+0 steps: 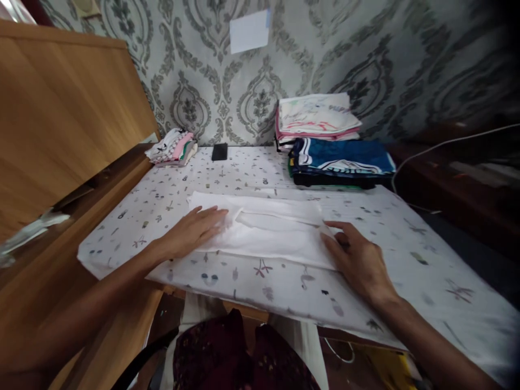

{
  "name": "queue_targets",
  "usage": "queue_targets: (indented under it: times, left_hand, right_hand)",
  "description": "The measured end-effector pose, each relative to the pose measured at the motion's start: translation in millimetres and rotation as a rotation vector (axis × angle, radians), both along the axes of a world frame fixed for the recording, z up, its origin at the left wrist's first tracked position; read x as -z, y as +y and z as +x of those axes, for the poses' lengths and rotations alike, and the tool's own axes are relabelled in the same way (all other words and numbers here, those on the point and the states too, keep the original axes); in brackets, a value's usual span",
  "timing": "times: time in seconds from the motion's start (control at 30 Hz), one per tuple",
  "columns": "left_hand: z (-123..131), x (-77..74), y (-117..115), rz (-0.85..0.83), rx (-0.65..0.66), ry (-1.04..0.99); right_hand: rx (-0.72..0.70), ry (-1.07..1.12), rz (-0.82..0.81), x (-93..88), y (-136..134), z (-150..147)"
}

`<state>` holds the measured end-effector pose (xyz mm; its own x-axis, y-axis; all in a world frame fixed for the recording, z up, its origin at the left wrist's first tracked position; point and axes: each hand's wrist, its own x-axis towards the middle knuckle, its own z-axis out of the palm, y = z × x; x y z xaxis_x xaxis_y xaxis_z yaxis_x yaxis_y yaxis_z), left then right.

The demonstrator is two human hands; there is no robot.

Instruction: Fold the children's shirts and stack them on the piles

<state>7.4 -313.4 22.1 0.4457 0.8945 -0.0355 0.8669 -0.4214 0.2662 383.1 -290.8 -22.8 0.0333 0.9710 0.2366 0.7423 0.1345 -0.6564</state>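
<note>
A white folded garment [276, 238], its exact kind unclear, lies in a long flat strip across the near part of the table. Its folded edges meet along the middle. My left hand [193, 230] rests flat on the garment's left end, fingers stretched out and palm down. At the opposite end, my right hand [359, 257] has its thumb and index finger at the garment's short edge, with the other fingers curled under. The fingertips there are partly hidden, but they appear to grip the cloth.
A printed white sheet [244, 176] covers the table. Folded clothes [173, 147] are stacked at the back left, beside a small black object [220, 151]. Taller piles, light clothes [317, 114] and blue clothes [345, 157], stand back right. Wooden furniture [69, 97] borders the left; a white cable [447, 142] hangs right.
</note>
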Motion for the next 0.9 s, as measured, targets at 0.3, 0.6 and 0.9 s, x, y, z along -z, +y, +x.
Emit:
queue_targets:
  times: [0.3, 0.6, 0.9]
  left_hand:
    - [28.0, 39.9, 42.2, 0.042, 0.118, 0.149]
    - [29.8, 28.3, 39.9, 0.094, 0.186, 0.134]
    - [133.5, -3.2, 64.7, 0.089, 0.396, -0.022]
  right_hand:
    - [-0.080, 0.146, 0.001, -0.1, -1.5, 8.1]
    - [-0.200, 0.252, -0.160, -10.1, -12.5, 34.9]
    - [-0.127, 0.216, -0.081, -4.7, -22.5, 29.9]
